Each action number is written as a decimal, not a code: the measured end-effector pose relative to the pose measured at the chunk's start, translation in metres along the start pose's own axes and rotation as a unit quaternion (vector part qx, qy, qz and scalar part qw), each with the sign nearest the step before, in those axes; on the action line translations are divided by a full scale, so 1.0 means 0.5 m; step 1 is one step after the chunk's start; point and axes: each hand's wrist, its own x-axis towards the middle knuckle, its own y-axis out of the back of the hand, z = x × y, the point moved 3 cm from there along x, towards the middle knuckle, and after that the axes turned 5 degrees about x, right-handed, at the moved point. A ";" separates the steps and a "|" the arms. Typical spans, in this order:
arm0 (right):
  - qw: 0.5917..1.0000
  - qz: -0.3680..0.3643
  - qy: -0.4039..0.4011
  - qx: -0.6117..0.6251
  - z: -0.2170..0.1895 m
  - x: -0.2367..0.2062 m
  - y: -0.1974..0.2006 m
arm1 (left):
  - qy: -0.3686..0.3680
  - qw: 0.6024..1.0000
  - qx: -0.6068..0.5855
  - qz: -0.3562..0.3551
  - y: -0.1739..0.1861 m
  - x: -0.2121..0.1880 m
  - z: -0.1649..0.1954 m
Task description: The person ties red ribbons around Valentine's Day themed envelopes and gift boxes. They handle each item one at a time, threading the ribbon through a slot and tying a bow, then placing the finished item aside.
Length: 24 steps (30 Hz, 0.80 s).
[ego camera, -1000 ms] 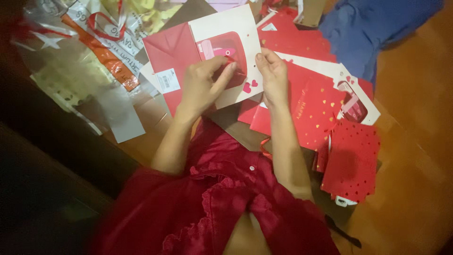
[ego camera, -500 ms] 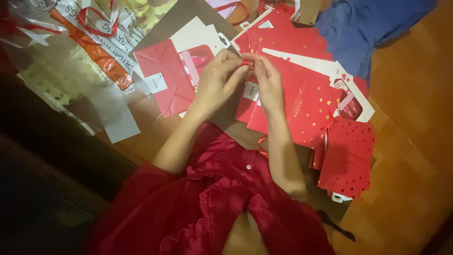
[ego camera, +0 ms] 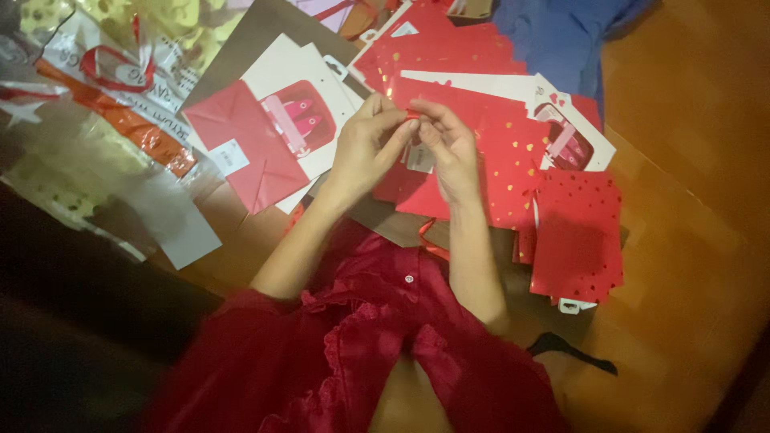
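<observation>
both hands are up over the middle of the spread, fingertips pinched together on a small red bit, a ribbon or cord end by the look of it. the left hand [ego camera: 370,144] closes thumb and forefinger on the red ribbon end [ego camera: 412,114] from one side, and the right hand [ego camera: 446,144] nips the same piece from the other, so both hands are narrow and holding it between them. it sits just above the red gold-dotted bag [ego camera: 497,152], which lies flat on the floor under the wrists.

as for how far along things are, i'd say the work is mid-way at best: several flat red bags [ego camera: 577,240] are stacked off to the right side, looking dealt with or waiting, i can't tell which. a red envelope [ego camera: 241,144] and a white card with a pink picture [ego camera: 301,120] lie to the left, untouched for now. a heap of clear wrappers [ego camera: 96,160] lies further left, and a blue cloth [ego camera: 553,40] is at the top.
</observation>
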 end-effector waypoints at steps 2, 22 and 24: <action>0.998 0.024 -0.032 0.040 0.009 -0.015 0.013 | -0.001 1.000 -0.006 -0.001 -0.018 -0.003 0.006; 0.979 0.152 0.056 0.125 -0.007 -0.108 0.132 | -0.030 0.984 -0.147 -0.100 -0.140 -0.009 0.056; 0.976 0.183 0.035 0.114 -0.031 -0.119 0.141 | -0.059 0.982 -0.152 -0.096 -0.163 -0.001 0.039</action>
